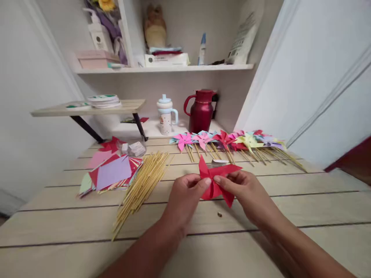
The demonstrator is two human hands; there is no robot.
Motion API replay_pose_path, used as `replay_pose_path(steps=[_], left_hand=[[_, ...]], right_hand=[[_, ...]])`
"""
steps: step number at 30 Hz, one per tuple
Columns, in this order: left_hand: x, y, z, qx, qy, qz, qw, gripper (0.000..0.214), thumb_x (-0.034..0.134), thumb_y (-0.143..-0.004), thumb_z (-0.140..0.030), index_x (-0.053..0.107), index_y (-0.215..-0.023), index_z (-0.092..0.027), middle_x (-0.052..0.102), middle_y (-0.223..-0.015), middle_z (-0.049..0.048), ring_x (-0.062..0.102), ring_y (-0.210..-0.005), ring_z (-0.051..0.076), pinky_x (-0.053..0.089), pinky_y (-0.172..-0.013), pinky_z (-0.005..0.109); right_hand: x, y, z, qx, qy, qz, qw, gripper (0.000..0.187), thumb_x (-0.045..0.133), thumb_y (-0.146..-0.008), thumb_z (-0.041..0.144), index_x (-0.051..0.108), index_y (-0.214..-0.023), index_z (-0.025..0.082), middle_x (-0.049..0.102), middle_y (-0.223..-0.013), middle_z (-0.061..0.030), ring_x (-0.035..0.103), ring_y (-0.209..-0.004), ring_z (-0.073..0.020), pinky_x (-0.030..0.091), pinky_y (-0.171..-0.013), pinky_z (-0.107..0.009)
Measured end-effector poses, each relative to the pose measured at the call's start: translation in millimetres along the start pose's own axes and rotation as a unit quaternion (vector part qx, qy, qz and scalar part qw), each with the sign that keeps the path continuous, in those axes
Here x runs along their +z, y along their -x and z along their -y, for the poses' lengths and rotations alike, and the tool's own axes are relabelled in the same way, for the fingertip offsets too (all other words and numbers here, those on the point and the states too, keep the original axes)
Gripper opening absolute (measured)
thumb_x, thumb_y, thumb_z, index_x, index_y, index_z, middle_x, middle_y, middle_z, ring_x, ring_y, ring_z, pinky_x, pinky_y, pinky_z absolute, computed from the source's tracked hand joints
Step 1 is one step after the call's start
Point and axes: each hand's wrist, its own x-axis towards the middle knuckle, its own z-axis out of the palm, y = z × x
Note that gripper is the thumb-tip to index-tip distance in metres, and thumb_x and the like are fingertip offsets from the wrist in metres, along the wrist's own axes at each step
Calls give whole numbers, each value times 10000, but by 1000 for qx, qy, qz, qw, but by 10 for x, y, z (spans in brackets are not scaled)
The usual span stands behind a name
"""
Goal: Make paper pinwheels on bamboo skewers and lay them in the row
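A red paper pinwheel (214, 189) is held up over the table between my two hands, its folded points spread outward. My left hand (188, 193) pinches it from the left, thumb near the centre. From the right, my right hand (242, 189) grips it the same way, its thumb also close to the middle. The fingers behind the paper are partly hidden. Just below the pinwheel, a small dark metallic piece (219, 214) lies on the table. Left of my hands is a loose pile of thin yellow sticks (142, 189).
Square coloured paper sheets (113, 172) are stacked at the left. Finished pinwheels on sticks (223, 139) lie in a row along the back right. Behind stand a pale tumbler (165, 117) and a red thermos jug (201, 112). A small raised shelf (127, 105) stands at back left.
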Motion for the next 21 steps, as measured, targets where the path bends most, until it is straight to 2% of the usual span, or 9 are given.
replay_pose_path(steps=[6, 11, 21], left_hand=[[9, -14, 33, -2, 47, -4, 999, 304, 724, -749, -470, 711, -752, -166, 645, -695, 20, 568, -697, 174, 414, -671, 282], [40, -15, 31, -16, 57, -26, 998, 273, 769, -705, -418, 709, -717, -152, 651, -683, 26, 552, -650, 155, 403, -633, 267], [71, -3, 22, -18, 50, -45, 998, 211, 736, -737, -357, 712, -715, -148, 657, -693, 20, 528, -635, 132, 382, -625, 254]], right_hand=[[44, -11, 30, -1, -18, -1, 1000, 425, 772, -733, 518, 558, -592, 180, 502, -549, 36, 406, -535, -101, 304, -512, -256], [23, -37, -31, -14, -17, 27, 999, 394, 760, -761, 514, 607, -639, 171, 536, -586, 25, 434, -560, -107, 325, -522, -254], [26, -63, -56, 6, -20, 5, 1000, 451, 779, -706, 559, 556, -600, 181, 492, -554, 33, 397, -549, -110, 305, -515, -266]])
